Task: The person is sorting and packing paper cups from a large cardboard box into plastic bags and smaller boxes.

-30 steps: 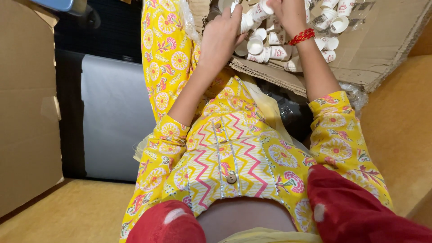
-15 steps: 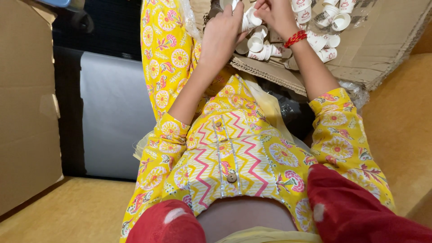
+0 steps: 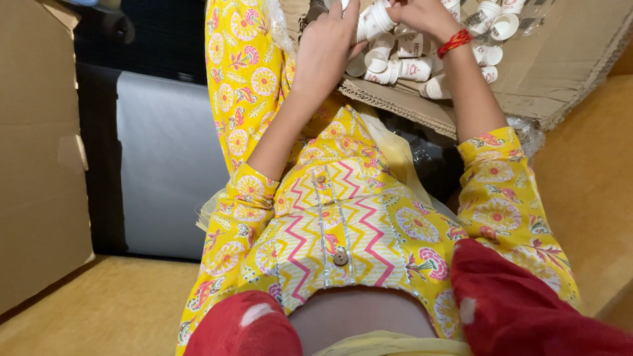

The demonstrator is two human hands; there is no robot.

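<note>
Up top, both hands work at a stack of small white cups.

Left hand (image 3: 326,46) curls around the white cup stack (image 3: 374,21); right hand (image 3: 422,14), fingers bent, meets it, though the frame edge hides its grip. Loose cups (image 3: 409,66) lie on the cardboard sheet (image 3: 560,59). Since earlier, hands and cups sit higher, partly cut off.
</note>
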